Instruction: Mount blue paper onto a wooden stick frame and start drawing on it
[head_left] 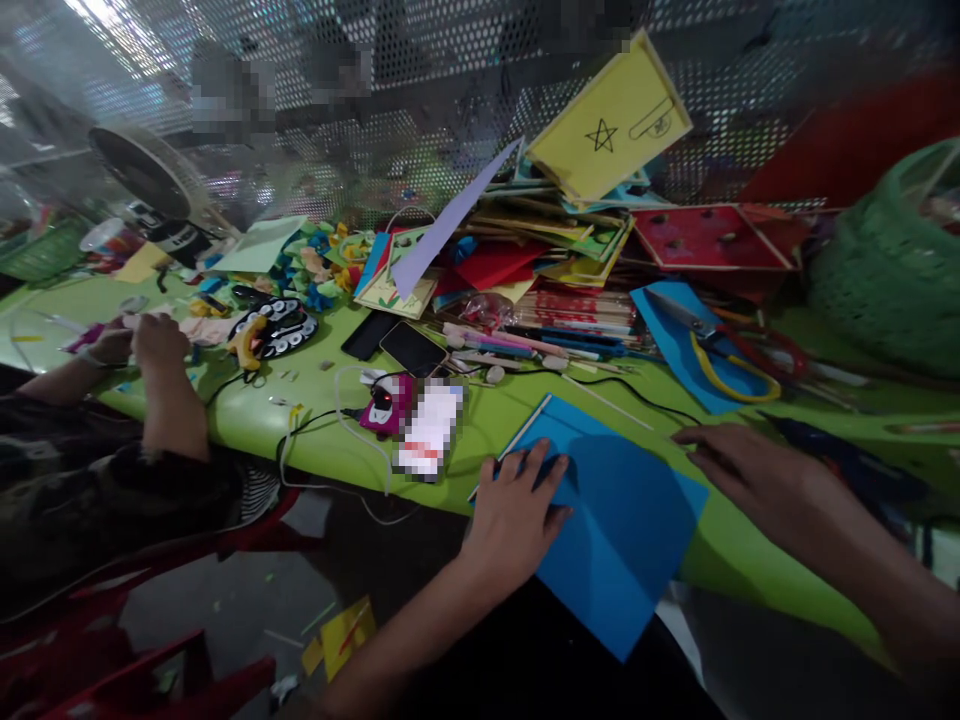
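A blue sheet of paper (622, 520) lies on the green table (487, 410), hanging over the near edge. My left hand (517, 510) rests flat on the sheet's left part, fingers stretched out. My right hand (739, 465) lies at the sheet's far right corner, fingers extended and flat, fingertips touching the paper's edge. Neither hand holds anything.
Scissors with yellow handles (712, 345) lie on another blue sheet behind. Pencils and pens (540, 345), two phones (397, 345), cables, a glue gun (251, 345) and stacked coloured card (525, 250) crowd the table. A green basket (892, 270) stands right. Another person's hands (146, 345) work at left.
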